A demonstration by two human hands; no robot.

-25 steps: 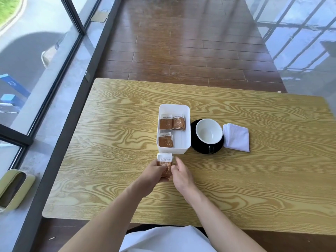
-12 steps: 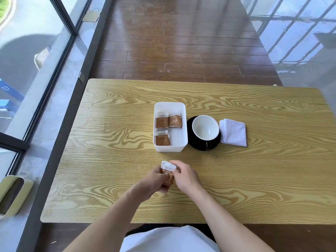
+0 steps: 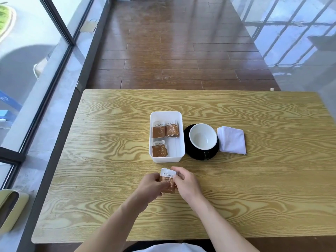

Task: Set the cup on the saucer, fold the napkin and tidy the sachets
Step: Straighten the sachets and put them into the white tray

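Observation:
Both hands hold a small stack of brown-and-white sachets (image 3: 168, 180) just above the table, in front of the white tray. My left hand (image 3: 151, 186) grips its left side, my right hand (image 3: 186, 184) pinches its right edge. The white tray (image 3: 179, 140) holds more sachets (image 3: 164, 130) in three piles. Right of the tray, a white cup (image 3: 202, 136) with a black outside stands on a black saucer (image 3: 197, 155). A folded white napkin (image 3: 231, 140) lies to the right of the saucer.
The wooden table (image 3: 109, 160) stands next to a glass wall on the left. Dark wooden floor lies beyond its far edge. A pale green object (image 3: 11, 206) sits on the ledge at lower left.
The hands drew the stack of sachets back from the tray's near edge toward me and squared it between the fingers. Tray, cup and napkin stayed where they were.

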